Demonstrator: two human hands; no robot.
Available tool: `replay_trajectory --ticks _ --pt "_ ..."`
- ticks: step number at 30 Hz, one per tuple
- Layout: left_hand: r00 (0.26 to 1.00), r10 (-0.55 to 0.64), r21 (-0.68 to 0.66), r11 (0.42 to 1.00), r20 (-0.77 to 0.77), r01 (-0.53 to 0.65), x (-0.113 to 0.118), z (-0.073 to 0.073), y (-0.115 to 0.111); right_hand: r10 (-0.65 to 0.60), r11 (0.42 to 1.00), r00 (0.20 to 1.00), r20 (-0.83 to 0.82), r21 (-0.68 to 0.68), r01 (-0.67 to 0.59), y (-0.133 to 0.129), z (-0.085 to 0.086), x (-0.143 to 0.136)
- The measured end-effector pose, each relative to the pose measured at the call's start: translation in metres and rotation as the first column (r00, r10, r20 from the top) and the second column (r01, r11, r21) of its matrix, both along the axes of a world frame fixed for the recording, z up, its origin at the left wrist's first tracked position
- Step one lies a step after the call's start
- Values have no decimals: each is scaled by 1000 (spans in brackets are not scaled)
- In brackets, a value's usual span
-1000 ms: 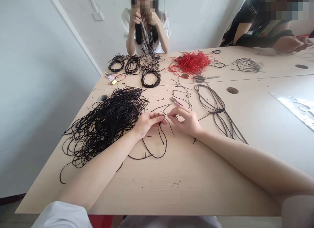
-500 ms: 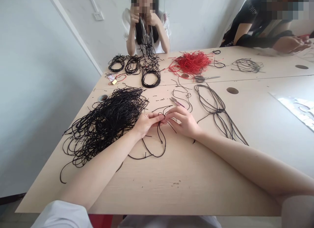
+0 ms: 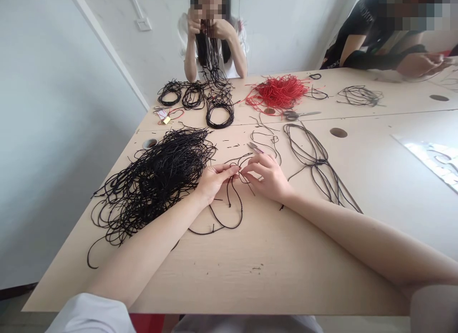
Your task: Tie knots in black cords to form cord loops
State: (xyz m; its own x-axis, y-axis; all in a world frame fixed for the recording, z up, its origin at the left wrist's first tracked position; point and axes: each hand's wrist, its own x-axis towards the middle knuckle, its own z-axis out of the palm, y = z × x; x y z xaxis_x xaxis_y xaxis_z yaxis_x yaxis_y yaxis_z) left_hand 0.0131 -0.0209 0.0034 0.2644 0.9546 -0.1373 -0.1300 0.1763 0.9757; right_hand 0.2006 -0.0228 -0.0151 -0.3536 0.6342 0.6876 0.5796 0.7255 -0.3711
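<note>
My left hand [image 3: 213, 180] pinches a thin black cord [image 3: 241, 213] between thumb and fingers, above the wooden table. The cord's loop hangs down below my fingertips onto the tabletop, and loose ends stick out around them. Right beside it, my right hand [image 3: 266, 177] has its thumb and fingertips closed on a strand of the same cord; the exact grip is too small to make out. Behind my right hand lie small snips [image 3: 255, 148], partly covered by it. A big tangled heap of black cords [image 3: 164, 173] spreads beside my left hand and forearm.
A tied bundle of dark cords [image 3: 319, 162] lies on the right. Farther back are coiled black cords [image 3: 220, 116], a red cord pile [image 3: 281, 92] and black scissors [image 3: 291, 115]. One person [image 3: 232, 42] across the table holds black cords; another person [image 3: 368, 32] works at the far right.
My fingertips have drawn slightly apart, and the cord's hanging loop has shifted a little. My right hand now covers more of the snips. The person opposite has moved their hands slightly.
</note>
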Motion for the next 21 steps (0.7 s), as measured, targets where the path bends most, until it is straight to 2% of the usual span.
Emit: replay_trajectory --ticks 6,10,14,21 --pt "1000 29 -13 999 -6 -29 1 1 0 51 997 997 -52 -59 -54 -6 8 0" --pt "1000 19 -24 1000 17 -19 0 1 1 80 994 993 -90 -70 -86 -5 4 -2" --pt "999 -10 -33 999 46 12 0 3 1 52 997 989 -136 -49 -59 -3 1 -4" --pt "996 -72 -75 994 61 76 -3 4 3 12 1000 982 -187 -20 -16 -6 6 -4"
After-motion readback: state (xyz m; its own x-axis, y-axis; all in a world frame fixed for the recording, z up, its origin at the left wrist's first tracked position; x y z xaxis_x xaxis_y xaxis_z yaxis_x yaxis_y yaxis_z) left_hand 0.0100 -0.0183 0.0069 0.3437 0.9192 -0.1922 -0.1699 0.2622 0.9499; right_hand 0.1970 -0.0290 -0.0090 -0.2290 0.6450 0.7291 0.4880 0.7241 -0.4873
